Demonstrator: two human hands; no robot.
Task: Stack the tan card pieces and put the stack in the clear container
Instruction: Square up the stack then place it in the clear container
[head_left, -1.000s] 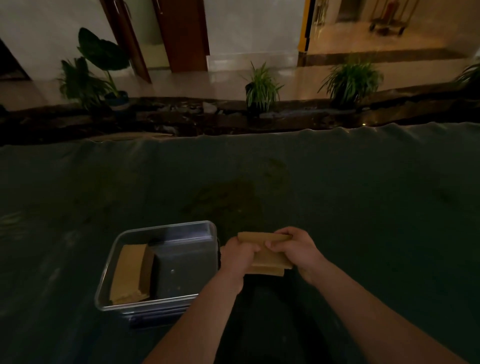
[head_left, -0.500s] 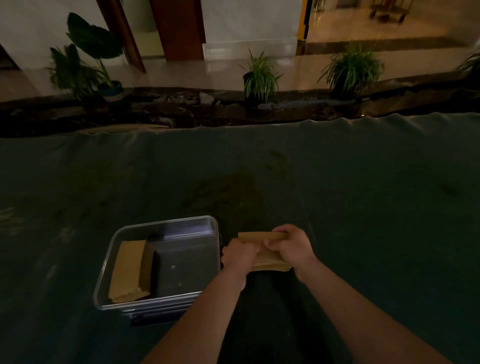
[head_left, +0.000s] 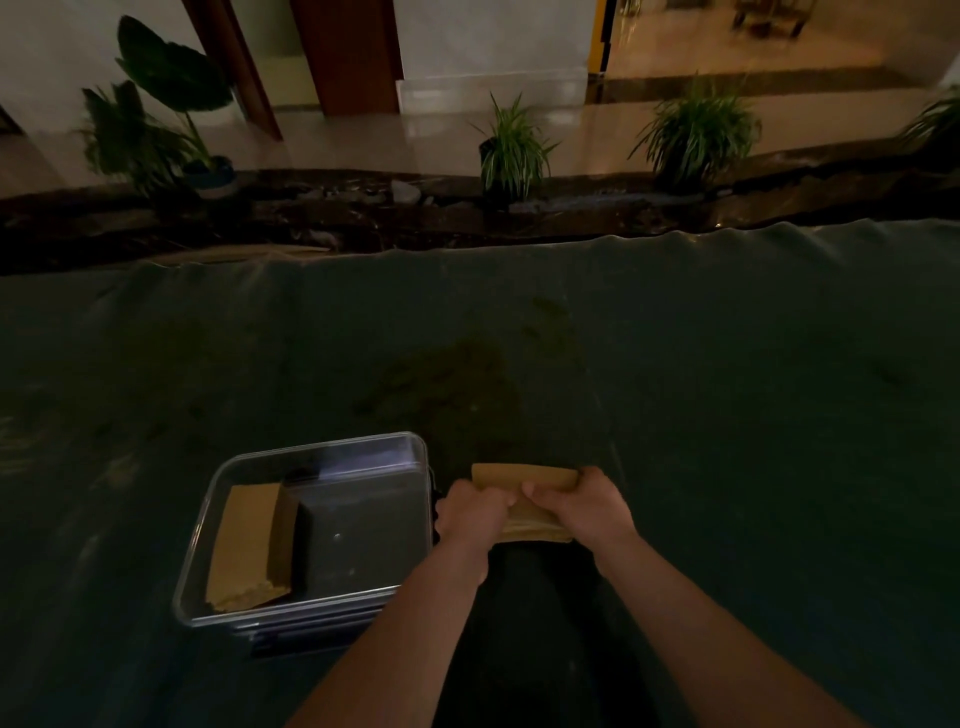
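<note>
A stack of tan card pieces sits between both my hands, just right of the clear container. My left hand grips the stack's left end. My right hand grips its right end, fingers curled over the top. The stack rests low on the dark green cloth. Inside the container, another tan card stack leans against the left wall. My fingers hide the middle of the held stack.
The cloth-covered table stretches wide to the right and far side. Its far edge borders a dark planter strip with potted plants. A dark patch marks the cloth beyond the hands.
Both hands have squeezed the stack's ends together and squared it; the top card now lies flatter and more in line. The stack stays beside the container.
</note>
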